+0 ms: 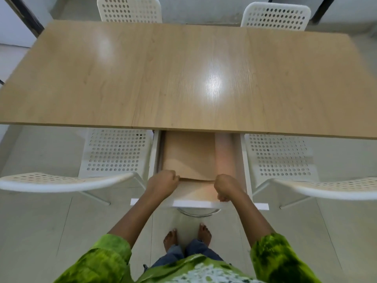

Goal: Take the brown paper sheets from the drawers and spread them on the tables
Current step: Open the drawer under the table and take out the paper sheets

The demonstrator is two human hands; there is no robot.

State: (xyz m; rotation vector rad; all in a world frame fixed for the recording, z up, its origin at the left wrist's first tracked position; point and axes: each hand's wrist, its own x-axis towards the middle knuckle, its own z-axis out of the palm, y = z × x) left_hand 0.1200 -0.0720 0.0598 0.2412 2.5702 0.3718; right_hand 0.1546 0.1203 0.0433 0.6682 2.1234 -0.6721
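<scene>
Closest, at 6 o'clock, two green patterned sleeves (106, 260) frame bare feet (170, 238) on the pale tiled floor (40, 231). Just beyond, the left hand (162, 183) curls its fingers round the near left corner of the folded brown paper sheet (189, 158), gripping it. The right hand (225, 186) is balled at the sheet's near right corner, and whether it has hold of the paper cannot be told. The sheet lies inside the white pull-out drawer (191, 203), which stands open toward 6 o'clock from under the near edge of the light wooden rectangular table (142, 78). Its long axis runs 6 to 12 o'clock, near short edge at the hands, far end hidden beneath the tabletop. Along its 3 o'clock side the paper curves up like a roll against the drawer wall. One white perforated plastic chair (61, 181) stands close at 9 o'clock of the drawer and a matching near right chair (326, 188) at 3 o'clock, their backs flanking both forearms and leaving a narrow lane. Beyond, the tabletop spreads wide from 9 to 3 o'clock. Two far chairs (129, 9) sit past its far edge, at 11 and 1 o'clock
</scene>
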